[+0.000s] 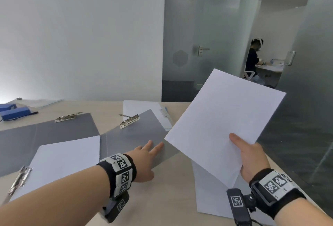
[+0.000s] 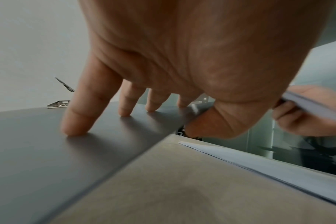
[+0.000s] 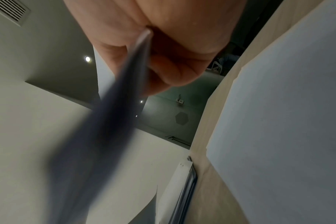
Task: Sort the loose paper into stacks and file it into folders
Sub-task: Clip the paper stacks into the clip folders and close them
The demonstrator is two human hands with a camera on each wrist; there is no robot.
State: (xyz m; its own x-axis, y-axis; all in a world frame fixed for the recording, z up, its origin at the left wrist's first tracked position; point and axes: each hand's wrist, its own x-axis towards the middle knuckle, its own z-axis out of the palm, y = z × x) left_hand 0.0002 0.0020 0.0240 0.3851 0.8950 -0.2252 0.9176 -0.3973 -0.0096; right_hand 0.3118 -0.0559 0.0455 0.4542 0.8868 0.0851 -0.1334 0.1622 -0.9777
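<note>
My right hand [image 1: 246,155] pinches a thin stack of white paper [image 1: 223,117] by its near corner and holds it tilted above the table's right side; in the right wrist view the paper [image 3: 105,121] shows edge-on and blurred between thumb and fingers [image 3: 175,71]. My left hand [image 1: 146,159] rests with straight, spread fingers [image 2: 77,121] on the open grey folder [image 1: 137,135], whose metal clip [image 1: 128,121] stands raised at its far edge. More loose white paper [image 1: 207,195] lies on the table under the held stack.
A second grey folder [image 1: 45,132] lies open on the left, with white sheets [image 1: 63,159] under a clip [image 1: 19,180]. Blue staplers [image 1: 14,113] sit far left. Another paper pile [image 1: 140,107] lies behind the folder. A person sits beyond the glass wall [image 1: 252,60].
</note>
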